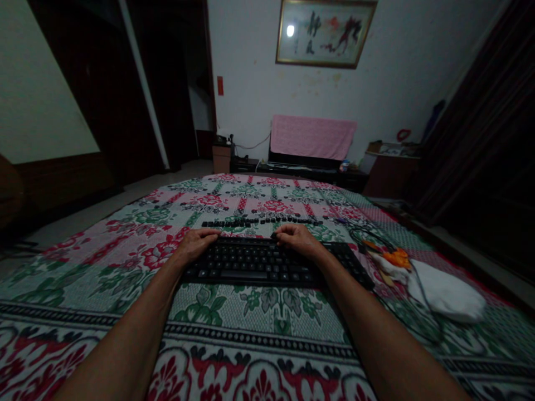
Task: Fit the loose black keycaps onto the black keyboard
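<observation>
A black computer keyboard (244, 259) lies flat in front of me on a flowered cloth. My left hand (198, 243) is at its far left corner, thumb and fingers closed on the edge; the fingertips are partly hidden. Over the keyboard's back edge, right of its middle, my right hand (297, 239) pinches a small black keycap (273, 236) between thumb and fingers. Behind the keyboard runs a row of loose black keycaps (232, 224), several of them side by side. My right wrist and forearm cover part of the keys.
The patterned cloth (196, 312) covers the broad surface. To the right lie a white cloth bundle (447, 292), an orange item (396, 258) and a looping black cable (424, 298). A pink towel (313, 136) hangs over something by the far wall.
</observation>
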A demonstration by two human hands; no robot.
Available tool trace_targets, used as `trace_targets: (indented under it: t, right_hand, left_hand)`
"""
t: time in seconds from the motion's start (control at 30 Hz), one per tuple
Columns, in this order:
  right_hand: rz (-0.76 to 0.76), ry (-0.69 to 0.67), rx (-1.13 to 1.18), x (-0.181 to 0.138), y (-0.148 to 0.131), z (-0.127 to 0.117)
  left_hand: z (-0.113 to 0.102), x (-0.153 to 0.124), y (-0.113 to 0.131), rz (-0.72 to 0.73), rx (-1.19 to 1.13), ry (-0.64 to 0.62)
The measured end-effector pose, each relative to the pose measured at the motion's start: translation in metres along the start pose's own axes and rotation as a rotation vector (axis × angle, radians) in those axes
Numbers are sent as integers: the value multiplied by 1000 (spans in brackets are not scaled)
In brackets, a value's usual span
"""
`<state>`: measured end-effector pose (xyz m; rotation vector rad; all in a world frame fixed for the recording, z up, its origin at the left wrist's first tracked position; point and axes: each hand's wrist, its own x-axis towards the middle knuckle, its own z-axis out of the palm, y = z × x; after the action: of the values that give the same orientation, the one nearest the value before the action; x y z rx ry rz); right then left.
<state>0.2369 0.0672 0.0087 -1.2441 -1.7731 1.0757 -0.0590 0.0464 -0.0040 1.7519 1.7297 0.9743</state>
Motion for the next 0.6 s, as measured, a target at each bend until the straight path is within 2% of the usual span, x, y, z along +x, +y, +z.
trace_targets:
  t: [0.6]
  right_hand:
    - [-32, -20, -15, 0, 0, 0]
  left_hand:
    - [0, 1, 0, -23, -53, 4]
